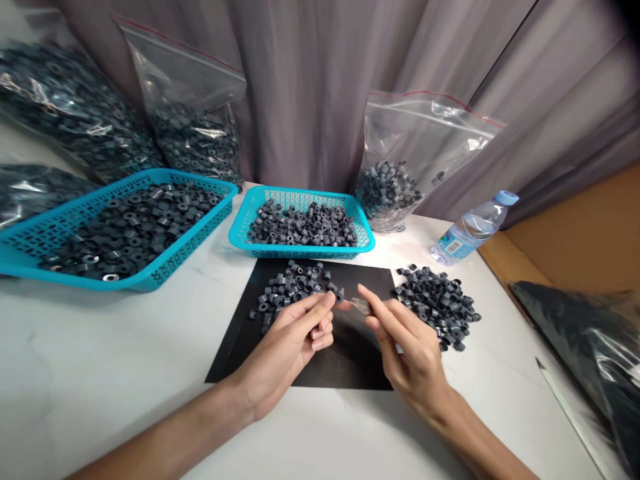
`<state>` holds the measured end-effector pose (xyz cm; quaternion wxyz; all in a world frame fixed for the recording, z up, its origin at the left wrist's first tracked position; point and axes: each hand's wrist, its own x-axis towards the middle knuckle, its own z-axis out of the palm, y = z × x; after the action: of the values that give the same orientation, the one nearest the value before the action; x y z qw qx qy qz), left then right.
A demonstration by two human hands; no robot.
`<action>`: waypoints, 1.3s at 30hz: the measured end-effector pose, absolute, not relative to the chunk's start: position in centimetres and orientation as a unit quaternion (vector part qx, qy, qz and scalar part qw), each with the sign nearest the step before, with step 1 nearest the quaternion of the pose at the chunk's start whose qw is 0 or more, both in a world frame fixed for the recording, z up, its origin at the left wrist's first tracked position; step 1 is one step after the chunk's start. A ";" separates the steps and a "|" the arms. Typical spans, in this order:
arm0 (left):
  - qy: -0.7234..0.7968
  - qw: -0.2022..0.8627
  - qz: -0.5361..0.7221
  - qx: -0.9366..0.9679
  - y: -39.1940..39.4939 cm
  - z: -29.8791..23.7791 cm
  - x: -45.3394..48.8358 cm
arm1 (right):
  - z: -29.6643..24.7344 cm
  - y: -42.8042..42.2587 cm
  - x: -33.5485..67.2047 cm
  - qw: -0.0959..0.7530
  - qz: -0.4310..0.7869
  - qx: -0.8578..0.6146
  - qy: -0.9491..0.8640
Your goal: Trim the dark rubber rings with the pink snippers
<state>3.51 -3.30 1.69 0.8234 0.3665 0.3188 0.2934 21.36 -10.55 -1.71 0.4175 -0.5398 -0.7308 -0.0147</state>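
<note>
My left hand (295, 337) hovers over a black mat (350, 360), fingers curled, pinching a small grey ring-shaped part (339, 295) at its fingertips. My right hand (407, 347) faces it, fingers closed round a thin pale tool (361, 306) whose tip points at that part. A loose pile of the same grey parts (293, 287) lies on the mat just beyond my left hand. A second pile (437, 303) lies on the white table to the right of the mat.
Two turquoise baskets (40, 240) (240, 230) filled with grey parts stand behind the mat. Clear zip bags (193, 133) (400, 180) of parts lean on the curtain. A water bottle (470, 230) lies at the right, a dark bag (590, 347) and a blade-like strip (565, 407) beyond it.
</note>
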 end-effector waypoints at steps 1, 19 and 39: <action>0.320 0.819 0.300 0.371 -3.3 1.6 3.5 | -1.8 -10.6 21.3 0.413 -0.028 -0.539 -0.734; 0.307 0.802 0.309 0.409 -3.9 1.6 3.6 | -2.5 -10.3 21.4 0.377 -0.105 -0.552 -0.737; 0.313 0.800 0.295 0.419 -3.7 1.6 3.8 | -2.0 -10.4 22.3 0.360 -0.187 -0.537 -0.740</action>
<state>3.78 -3.70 1.64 0.7995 0.4188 0.3135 0.2951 22.27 -10.41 -2.02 0.3601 -0.5368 -0.7398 -0.1870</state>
